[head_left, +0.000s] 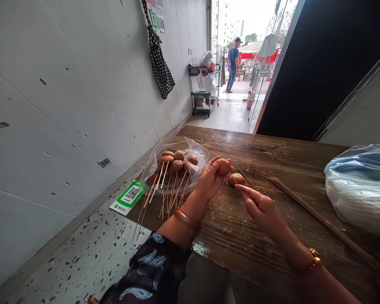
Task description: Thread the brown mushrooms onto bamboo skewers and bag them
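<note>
My left hand [210, 179] is closed around a brown, oval food ball [224, 166]. My right hand [262, 207] pinches a thin wooden skewer [235, 180], its far end at that ball; how deep the tip sits I cannot tell. Another brown ball [236, 179] lies on the table just beyond my fingers, and a loose skewer [249, 180] rests beside it. To the left, a clear plastic bag [200, 147] holds several brown balls [177, 164] on skewers, the sticks pointing toward me past the table edge.
A bundle of skewers [316, 215] runs across the wooden table [240, 236] on the right. Beyond it sits a bulky plastic bag of white items [361, 190]. A green QR-code card [128, 197] is at the left edge. A cart [205, 93] and a person [233, 65] are far back.
</note>
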A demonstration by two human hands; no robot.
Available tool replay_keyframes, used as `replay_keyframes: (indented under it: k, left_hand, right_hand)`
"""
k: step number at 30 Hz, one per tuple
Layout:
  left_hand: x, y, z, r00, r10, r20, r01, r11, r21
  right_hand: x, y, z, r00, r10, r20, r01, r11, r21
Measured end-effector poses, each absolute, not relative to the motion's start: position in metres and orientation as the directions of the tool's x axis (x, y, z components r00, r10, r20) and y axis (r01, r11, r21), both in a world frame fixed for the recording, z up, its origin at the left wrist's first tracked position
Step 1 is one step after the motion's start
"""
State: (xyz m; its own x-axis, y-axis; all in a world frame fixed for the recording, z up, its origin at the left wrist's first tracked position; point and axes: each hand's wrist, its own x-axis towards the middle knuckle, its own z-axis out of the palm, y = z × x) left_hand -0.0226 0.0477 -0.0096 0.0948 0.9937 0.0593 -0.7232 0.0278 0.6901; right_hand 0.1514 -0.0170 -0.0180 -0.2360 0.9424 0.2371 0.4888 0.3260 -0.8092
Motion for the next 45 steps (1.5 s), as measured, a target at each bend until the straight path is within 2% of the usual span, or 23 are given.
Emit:
replay_keyframes:
  k: [3, 7, 11, 18, 35, 45]
  left_hand:
    - [-0.023, 0.051, -0.013, 0.04, 0.998, 0.057, -0.733, -0.009, 0.68]
    - [-0.024, 0.053, -0.015, -0.017, 1.0, -0.02, -0.746, 0.001, 0.666]
    - [-0.022, 0.05, -0.012, 0.005, 0.995, -0.1, -0.772, 0.068, 0.632]
    - [-0.018, 0.047, -0.009, 0.041, 0.991, -0.125, -0.829, 0.103, 0.55]
    - [-0.015, 0.044, -0.01, 0.05, 0.993, -0.11, -0.855, 0.099, 0.509]
    - [-0.011, 0.041, -0.01, 0.032, 0.998, -0.048, -0.841, 0.053, 0.539]
  right_hand:
    - [0.151, -0.018, -0.018, -0.241, 0.929, 0.281, 0.484, 0.366, -0.795]
    - [0.148, -0.021, -0.018, -0.295, 0.914, 0.278, 0.501, 0.396, -0.769]
    - [0.143, -0.024, -0.02, -0.322, 0.901, 0.29, 0.531, 0.425, -0.733]
    - [0.141, -0.022, -0.023, -0.323, 0.903, 0.284, 0.564, 0.425, -0.708]
    - [0.142, -0.02, -0.027, -0.301, 0.918, 0.26, 0.563, 0.391, -0.728]
    - [0.14, -0.019, -0.031, -0.3, 0.917, 0.264, 0.534, 0.391, -0.749]
